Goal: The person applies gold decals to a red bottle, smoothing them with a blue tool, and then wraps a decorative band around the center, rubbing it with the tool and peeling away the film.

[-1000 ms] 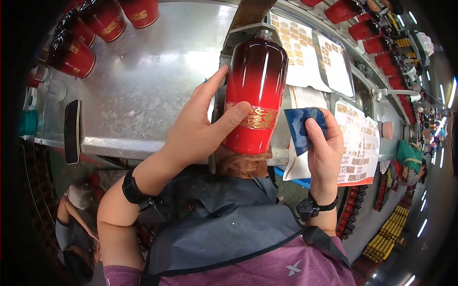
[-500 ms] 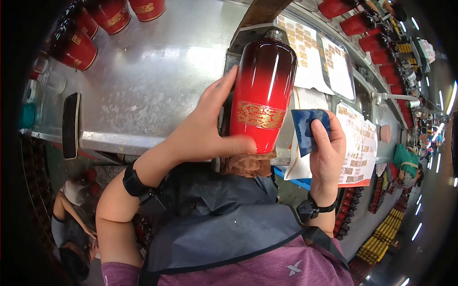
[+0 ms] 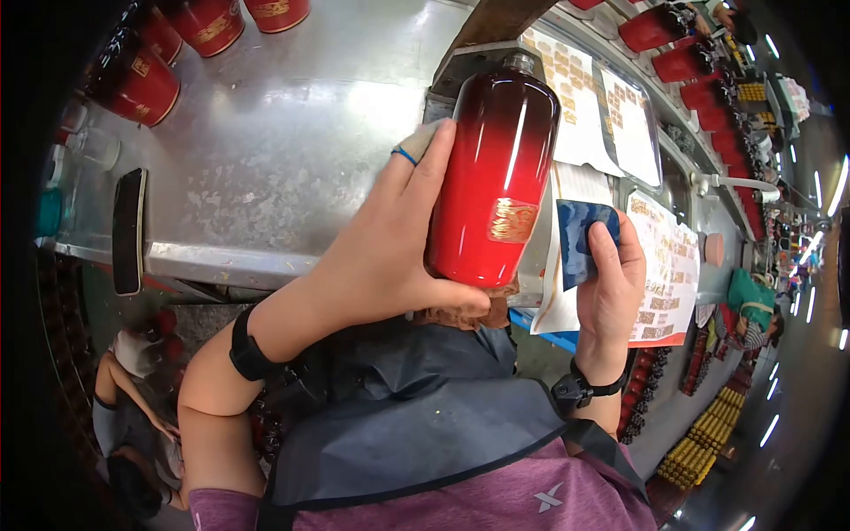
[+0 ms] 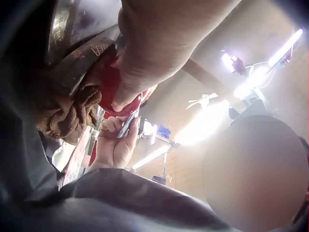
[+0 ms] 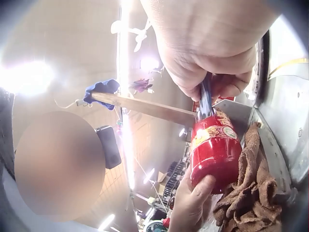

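A glossy bottle (image 3: 496,168), black at the neck and red below, lies tilted on a brown cloth (image 3: 465,316), a small gold emblem facing up. My left hand (image 3: 381,239) grips its left side, thumb at the base and fingers along the body. To the right of the bottle, my right hand (image 3: 611,283) pinches a blue flexible piece (image 3: 580,243) between thumb and fingers. In the right wrist view the blue piece (image 5: 206,99) appears edge-on near the red bottle (image 5: 216,154). The left wrist view shows my left thumb on the red base (image 4: 113,87).
Red-black bottles (image 3: 146,88) stand at the upper left of the metal table (image 3: 266,133). A phone (image 3: 129,232) lies by its left edge. Sheets of gold decals (image 3: 660,274) lie at right. Another person (image 3: 133,425) is at lower left.
The bottle has turned about its long axis, so a small emblem shows where the wide gold band was. My left thumb has moved down to the base. My right hand still pinches the blue piece.
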{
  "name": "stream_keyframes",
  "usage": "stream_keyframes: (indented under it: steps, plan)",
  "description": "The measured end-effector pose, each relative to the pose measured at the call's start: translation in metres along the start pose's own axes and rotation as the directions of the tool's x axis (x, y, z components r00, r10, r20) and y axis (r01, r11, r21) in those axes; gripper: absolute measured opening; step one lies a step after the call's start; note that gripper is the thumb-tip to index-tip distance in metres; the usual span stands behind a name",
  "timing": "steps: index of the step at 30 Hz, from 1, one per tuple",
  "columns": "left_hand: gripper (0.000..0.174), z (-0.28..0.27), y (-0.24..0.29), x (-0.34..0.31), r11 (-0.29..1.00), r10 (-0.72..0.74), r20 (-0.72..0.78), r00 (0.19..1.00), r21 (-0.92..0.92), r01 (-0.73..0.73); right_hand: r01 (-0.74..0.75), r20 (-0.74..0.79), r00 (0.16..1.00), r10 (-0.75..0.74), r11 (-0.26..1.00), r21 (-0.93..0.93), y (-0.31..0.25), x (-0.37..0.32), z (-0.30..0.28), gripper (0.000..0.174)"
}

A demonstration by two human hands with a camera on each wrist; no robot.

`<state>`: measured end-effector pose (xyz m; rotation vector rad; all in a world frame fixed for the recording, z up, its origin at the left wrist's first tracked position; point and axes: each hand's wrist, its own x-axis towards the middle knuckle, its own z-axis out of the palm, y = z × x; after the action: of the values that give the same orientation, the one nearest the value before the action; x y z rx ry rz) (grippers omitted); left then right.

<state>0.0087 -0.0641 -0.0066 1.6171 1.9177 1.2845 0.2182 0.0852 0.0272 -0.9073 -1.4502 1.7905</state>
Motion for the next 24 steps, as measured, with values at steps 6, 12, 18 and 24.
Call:
stream_keyframes:
  steps: [6, 12, 18, 24]
  plan:
    - [0.118, 0.007, -0.001, 0.010, 0.920, -0.108, -0.005, 0.994, -0.379, 0.098, 0.000, -0.060, 0.998, 0.000, 1.000, 0.002, -0.003, 0.000, 0.006, 0.019]
    - [0.093, 0.011, 0.006, 0.017, 0.869, -0.202, -0.008, 0.979, -0.464, 0.175, -0.022, -0.043, 0.999, 0.023, 1.000, 0.019, -0.002, 0.000, 0.004, 0.019]
    - [0.091, 0.013, 0.016, 0.023, 0.907, -0.226, -0.050, 0.973, -0.374, 0.192, -0.020, -0.028, 0.999, 0.020, 1.000, 0.022, -0.001, 0.001, 0.004, 0.018]
    - [0.090, 0.018, 0.015, 0.024, 0.873, -0.256, -0.038, 0.966, -0.439, 0.214, -0.025, -0.048, 0.998, 0.026, 0.999, 0.024, 0.002, -0.001, 0.000, 0.018]
